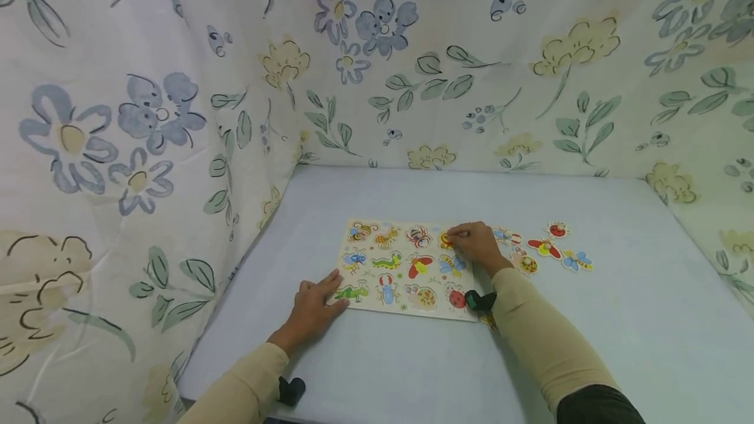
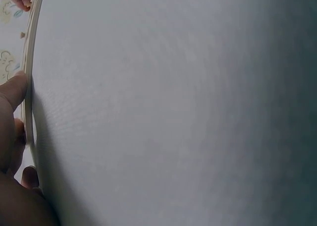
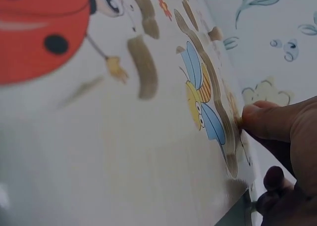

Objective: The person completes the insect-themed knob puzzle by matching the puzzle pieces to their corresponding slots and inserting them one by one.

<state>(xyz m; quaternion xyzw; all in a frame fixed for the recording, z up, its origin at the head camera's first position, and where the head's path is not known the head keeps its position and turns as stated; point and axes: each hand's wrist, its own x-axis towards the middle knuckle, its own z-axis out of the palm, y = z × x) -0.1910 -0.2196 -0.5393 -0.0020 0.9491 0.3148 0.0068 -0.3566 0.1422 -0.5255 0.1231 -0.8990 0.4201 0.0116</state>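
May misseat flat yellow insect piece [image 1: 444, 241], pinched in R hand [image 1: 478, 244] at cream rect. board's [image 1: 389, 309] far-R corner, if tilted, despite uncurled L hand [image 1: 312, 307].

No writing, numbers or signs legible, as far as blur allows

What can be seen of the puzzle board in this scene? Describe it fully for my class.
The puzzle board is a thin, pale rectangle, seemingly wood, its colourful bug pictures set in three rows of four with small plant motifs between. Brownish cut edges outline shaped recesses. It lies flat on the white table. The left hand touches its left edge; the right hand pinches a piece at the top-right picture, partly hidden. Whether that piece is seated is unclear.
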